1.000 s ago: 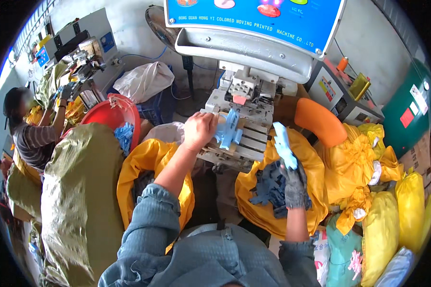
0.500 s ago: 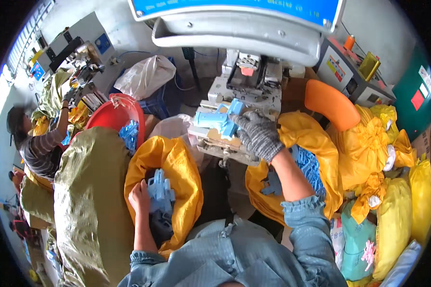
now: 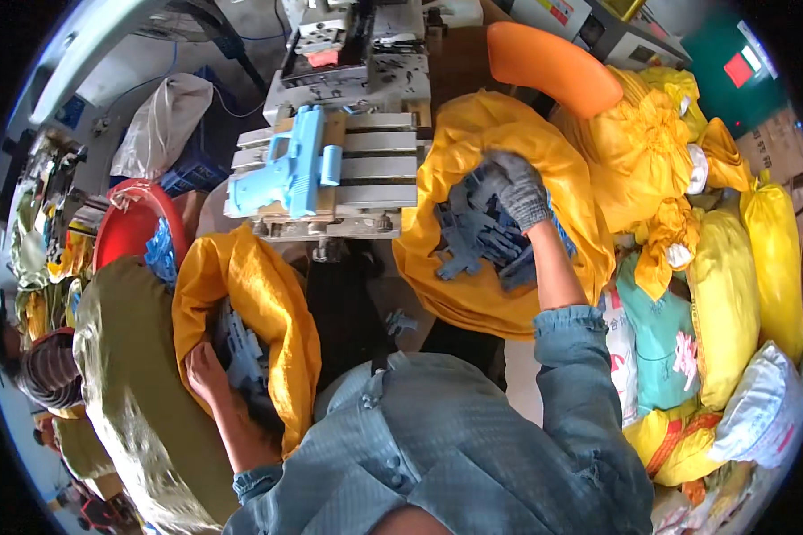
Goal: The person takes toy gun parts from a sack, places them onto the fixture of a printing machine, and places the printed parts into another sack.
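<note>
My left hand [image 3: 207,374], bare, is closed at the inner left wall of a yellow sack [image 3: 296,366]. Light-blue plastic toy gun parts [image 3: 243,349] lie beside its fingers; what those fingers grip is hidden. My right hand [image 3: 519,194], in a grey knitted glove, is inside the mouth of a wider yellow sack [image 3: 459,308], over a pile of blue-grey toy pistol pieces [image 3: 477,232]. Its fingertips are blurred and dark. On the slatted machine bed [image 3: 379,169] ahead lies a light-blue toy pistol [image 3: 305,165], untouched by either hand.
The machine's head [image 3: 323,43] rises behind the bed. An orange chute [image 3: 558,71] overhangs the right sack. Full yellow sacks [image 3: 732,303] crowd the right. An olive sack [image 3: 134,383] and a red basin [image 3: 125,227] stand left. A loose blue piece [image 3: 401,323] lies below the bed. Another person [image 3: 49,366] is far left.
My right hand has left the toy pistol on the machine bed and moved right into the larger sack. My left hand stays at the left sack. The view has shifted and tilted down.
</note>
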